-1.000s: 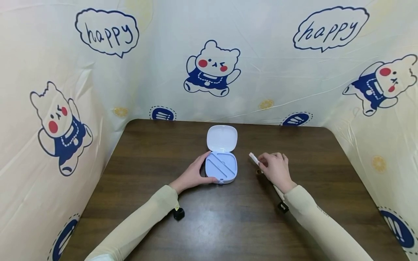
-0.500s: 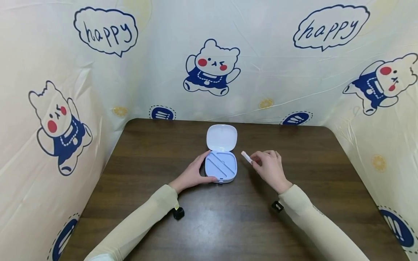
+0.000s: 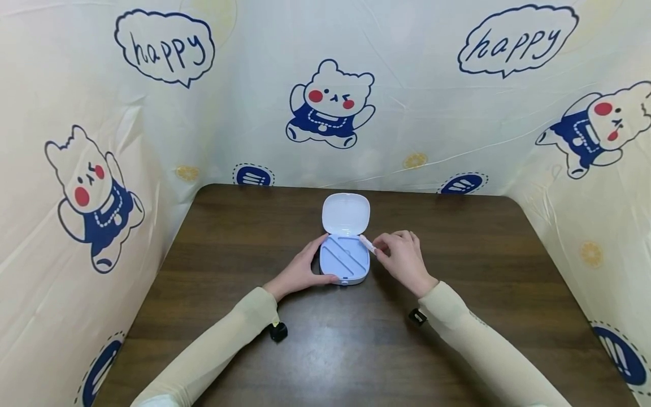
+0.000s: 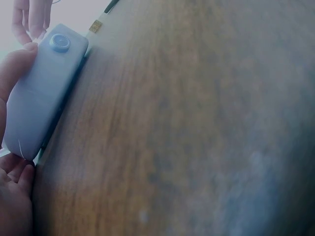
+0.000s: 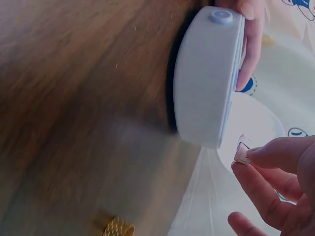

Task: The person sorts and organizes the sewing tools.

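A light blue hinged case (image 3: 344, 259) lies on the table with its white lid (image 3: 346, 215) raised; diagonal ridges divide its inside. My left hand (image 3: 302, 271) grips the case's left side, thumb at the front near the round button (image 4: 60, 42) and fingers at the back. At the case's right edge, my right hand (image 3: 404, 260) pinches a short, thin white stick-like piece (image 3: 367, 244) between thumb and finger. Its end looks ribbed in the right wrist view, where the piece (image 5: 241, 153) is mostly covered by the fingertips. Its exact kind cannot be told.
The brown wooden table (image 3: 229, 243) has printed cloth (image 3: 422, 124) around its back and sides. A gold textured piece (image 5: 118, 227) shows on the table in the right wrist view; the rest of it is out of frame.
My right hand has moved left with the white stick-like piece, from right of the case to its upper right edge. The left hand and case stay put.
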`<state>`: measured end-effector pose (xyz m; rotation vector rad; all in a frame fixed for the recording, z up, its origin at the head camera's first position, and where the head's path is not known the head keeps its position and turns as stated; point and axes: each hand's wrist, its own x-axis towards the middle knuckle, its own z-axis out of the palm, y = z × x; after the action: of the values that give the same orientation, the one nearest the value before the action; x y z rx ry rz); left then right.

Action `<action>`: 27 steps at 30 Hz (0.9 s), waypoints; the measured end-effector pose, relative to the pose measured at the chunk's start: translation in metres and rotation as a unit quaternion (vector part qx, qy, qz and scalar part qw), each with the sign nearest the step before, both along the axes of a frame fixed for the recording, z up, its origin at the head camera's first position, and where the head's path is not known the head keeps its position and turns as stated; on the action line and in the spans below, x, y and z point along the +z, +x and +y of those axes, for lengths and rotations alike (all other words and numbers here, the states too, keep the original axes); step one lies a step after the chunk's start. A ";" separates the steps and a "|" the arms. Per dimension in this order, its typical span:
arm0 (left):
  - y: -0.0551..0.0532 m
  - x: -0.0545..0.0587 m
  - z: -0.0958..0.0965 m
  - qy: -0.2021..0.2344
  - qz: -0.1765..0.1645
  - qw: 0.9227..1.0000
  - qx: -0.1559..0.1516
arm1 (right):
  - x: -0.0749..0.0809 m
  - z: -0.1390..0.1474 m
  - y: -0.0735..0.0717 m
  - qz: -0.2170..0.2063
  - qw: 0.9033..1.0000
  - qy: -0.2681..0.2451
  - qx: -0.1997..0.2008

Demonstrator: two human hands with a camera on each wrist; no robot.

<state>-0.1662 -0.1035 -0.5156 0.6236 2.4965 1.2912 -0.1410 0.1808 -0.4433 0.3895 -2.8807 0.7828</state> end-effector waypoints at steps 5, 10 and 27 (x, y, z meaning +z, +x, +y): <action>0.000 0.001 0.001 0.002 0.000 1.000 0.001 | -0.004 -0.009 -0.004 -0.009 1.000 -0.001 0.009; 0.000 0.002 0.001 0.000 -0.001 1.000 -0.002 | -0.009 -0.017 -0.006 -0.009 1.000 0.013 0.015; 0.001 0.003 0.001 -0.007 -0.007 1.000 -0.001 | -0.016 -0.034 -0.007 0.094 0.989 0.105 0.043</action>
<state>-0.1656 -0.1029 -0.5130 0.6120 2.4913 1.2723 -0.1475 0.1472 -0.4595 0.5813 -2.7884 0.4279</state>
